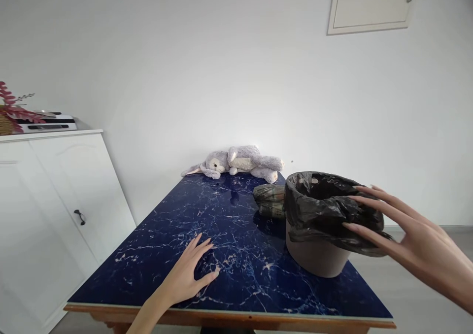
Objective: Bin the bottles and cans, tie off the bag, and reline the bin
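Note:
A grey-brown trash bin (pixel 320 255) stands upright at the right side of the blue marble-patterned table (pixel 221 255). A black garbage bag (pixel 314 213) lines it, with the bag's edge folded down over the rim. My right hand (pixel 410 238) is at the bin's right side, fingers spread and touching or just over the bag at the rim. My left hand (pixel 190 272) rests near the table's front edge, fingers apart and holding nothing. Behind the bin, partly hidden by it, lies a dark greenish, see-through plastic bundle (pixel 269 201).
A grey plush rabbit (pixel 240 161) lies on its side at the table's far end, by the white wall. To the left stands a white cabinet (pixel 55 216), with red artificial leaves (pixel 15 110) and a white device (pixel 51 124) on top. A panel (pixel 371 6) is set high in the wall.

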A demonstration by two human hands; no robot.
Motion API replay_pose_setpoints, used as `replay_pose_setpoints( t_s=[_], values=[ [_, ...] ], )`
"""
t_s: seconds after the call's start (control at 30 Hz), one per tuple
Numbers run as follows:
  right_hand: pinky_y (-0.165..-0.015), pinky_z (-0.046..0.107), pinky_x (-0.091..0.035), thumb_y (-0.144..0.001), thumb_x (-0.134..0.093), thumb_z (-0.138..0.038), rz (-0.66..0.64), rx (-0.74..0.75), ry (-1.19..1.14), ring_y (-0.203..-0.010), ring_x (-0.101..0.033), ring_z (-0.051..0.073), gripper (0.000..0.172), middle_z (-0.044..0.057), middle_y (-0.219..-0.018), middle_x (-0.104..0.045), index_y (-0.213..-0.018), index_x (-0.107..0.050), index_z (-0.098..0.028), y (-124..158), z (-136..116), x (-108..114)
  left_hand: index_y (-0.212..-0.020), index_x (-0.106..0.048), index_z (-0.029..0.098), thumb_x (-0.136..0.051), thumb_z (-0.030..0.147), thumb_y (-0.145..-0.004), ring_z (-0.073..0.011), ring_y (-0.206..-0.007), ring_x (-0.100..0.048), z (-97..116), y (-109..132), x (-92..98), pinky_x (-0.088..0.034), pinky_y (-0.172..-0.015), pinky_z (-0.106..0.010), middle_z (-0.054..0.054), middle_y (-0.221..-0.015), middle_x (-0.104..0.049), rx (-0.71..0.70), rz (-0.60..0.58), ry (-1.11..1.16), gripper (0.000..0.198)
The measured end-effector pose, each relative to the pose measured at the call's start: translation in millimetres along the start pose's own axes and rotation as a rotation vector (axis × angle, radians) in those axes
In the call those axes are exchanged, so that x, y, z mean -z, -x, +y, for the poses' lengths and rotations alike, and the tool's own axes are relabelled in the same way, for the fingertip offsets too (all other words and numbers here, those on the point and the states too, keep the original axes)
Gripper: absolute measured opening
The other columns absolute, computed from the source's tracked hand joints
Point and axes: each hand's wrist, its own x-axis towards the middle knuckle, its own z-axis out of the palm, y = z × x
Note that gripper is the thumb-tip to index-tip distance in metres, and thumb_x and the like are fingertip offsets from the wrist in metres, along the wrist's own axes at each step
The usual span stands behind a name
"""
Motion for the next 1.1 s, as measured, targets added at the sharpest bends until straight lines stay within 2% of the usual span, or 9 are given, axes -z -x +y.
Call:
replay_pose_setpoints(
  t_s=[0.07, 0.13, 0.2, 0.27, 0.3, 0.4, 0.47, 0.57, 1.1],
  values=[
    [-0.108, 0.066, -0.052, -0.096, -0.058, -0.056, 0.103, 0.069, -0.074, -0.149, -0.045, 0.04, 0.049, 0.003, -0.153, -0.058, -0.144, -0.054, -0.05, 21.1, -20.6, 0.8, -0.158, -0.047, 0.037, -0.058, 0.065, -0.098, -0.0417, -0.161, -0.02, 2.6, 0.1, 0.7, -0.034, -0.123, -0.066, -0.004, -0.171, -0.036, 0.007, -0.007, 0.004, 0.067],
    [-0.113, 0.067, -0.048, -0.09, -0.067, -0.033, 0.196, 0.227, -0.205, -0.142, -0.054, 0.039, 0.055, 0.002, -0.141, -0.067, -0.141, -0.057, -0.053, 43.2, -44.3, -4.0, -0.158, -0.048, 0.037, -0.058, 0.065, -0.099, -0.0419, -0.161, -0.021, 4.9, 0.2, 1.1, -0.034, -0.123, -0.066, -0.004, -0.171, -0.036, 0.011, -0.007, 0.009, 0.066],
    [-0.094, 0.055, -0.061, -0.082, -0.07, -0.02, 0.081, 0.442, -0.365, -0.12, -0.07, 0.036, 0.052, 0.003, -0.121, -0.076, -0.127, -0.067, -0.046, 61.2, -66.8, -18.9, -0.157, -0.049, 0.037, -0.058, 0.065, -0.098, -0.0418, -0.161, -0.021, 6.5, 0.2, 1.1, -0.034, -0.124, -0.066, -0.004, -0.171, -0.037, 0.014, -0.008, 0.013, 0.066],
    [-0.073, 0.044, -0.063, -0.082, -0.065, -0.014, -0.168, 0.503, -0.522, -0.093, -0.076, 0.03, 0.033, 0.003, -0.102, -0.079, -0.104, -0.071, -0.038, 72.8, -84.9, -45.5, -0.157, -0.05, 0.036, -0.058, 0.065, -0.098, -0.0413, -0.16, -0.022, 7.3, 0.1, 1.0, -0.034, -0.124, -0.066, -0.004, -0.17, -0.038, 0.016, -0.01, 0.014, 0.066],
    [-0.068, 0.041, -0.06, -0.085, -0.058, -0.013, -0.287, 0.437, -0.585, -0.083, -0.074, 0.027, 0.024, 0.003, -0.093, -0.078, -0.091, -0.068, -0.034, 76.4, -91.8, -62.4, -0.156, -0.05, 0.036, -0.058, 0.065, -0.098, -0.0409, -0.16, -0.023, 7.5, 0.0, 0.9, -0.034, -0.124, -0.065, -0.004, -0.17, -0.039, 0.018, -0.007, 0.015, 0.066],
    [-0.061, 0.038, -0.05, -0.09, -0.037, -0.013, -0.504, 0.108, -0.708, -0.064, -0.064, 0.023, 0.033, 0.001, -0.065, -0.063, -0.063, -0.049, -0.027, 82.3, -102.9, -117.7, -0.155, -0.052, 0.036, -0.059, 0.066, -0.097, -0.0397, -0.16, -0.026, 7.3, -0.4, 0.4, -0.035, -0.125, -0.064, -0.003, -0.169, -0.04, 0.032, 0.0, 0.016, 0.065],
    [-0.061, 0.035, -0.044, -0.089, -0.033, -0.014, -0.615, -0.069, -0.763, -0.06, -0.058, 0.021, 0.034, 0.0, -0.06, -0.057, -0.059, -0.043, -0.025, 84.8, -103.3, -148.6, -0.154, -0.053, 0.036, -0.059, 0.067, -0.097, -0.0392, -0.159, -0.029, 6.8, -0.7, 0.0, -0.035, -0.125, -0.062, -0.004, -0.168, -0.041, 0.04, 0.005, 0.02, 0.065],
    [-0.06, 0.033, -0.038, -0.089, -0.035, -0.018, -0.714, -0.183, -0.846, -0.06, -0.052, 0.019, 0.03, -0.001, -0.061, -0.053, -0.062, -0.046, -0.025, 88.5, -97.8, -173.7, -0.154, -0.054, 0.036, -0.06, 0.067, -0.096, -0.0387, -0.158, -0.031, 5.2, -0.9, -1.1, -0.035, -0.125, -0.061, -0.003, -0.168, -0.042, 0.05, 0.005, 0.03, 0.066],
    [-0.061, 0.03, -0.027, -0.091, -0.041, -0.029, -0.717, -0.327, -0.918, -0.062, -0.039, 0.017, 0.026, -0.003, -0.064, -0.044, -0.066, -0.045, -0.024, 98.8, -91.3, -174.8, -0.15, -0.057, 0.038, -0.05, 0.062, -0.103, -0.0334, -0.155, -0.039, -8.4, -1.8, -7.6, -0.04, -0.124, -0.055, -0.001, -0.166, -0.046, 0.139, 0.048, 0.117, 0.053]
  ],
)
